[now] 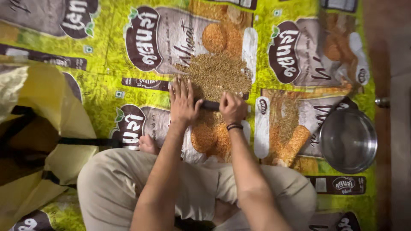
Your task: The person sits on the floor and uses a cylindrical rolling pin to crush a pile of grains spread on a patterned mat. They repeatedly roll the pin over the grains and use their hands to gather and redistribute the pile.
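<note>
Only one view here, worn on the head, pointed steeply down from fairly close at the lap and the printed sack mat (107, 94) spread on the floor.

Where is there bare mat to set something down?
Left of the grain pile, above the yellow bag; also between pile and steel bowl. Crowded where left hand and right hand grip the dark tool.

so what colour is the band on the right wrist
Black, or very dark: a thin band round the wrist just below the right hand, seen in the head view.
</note>
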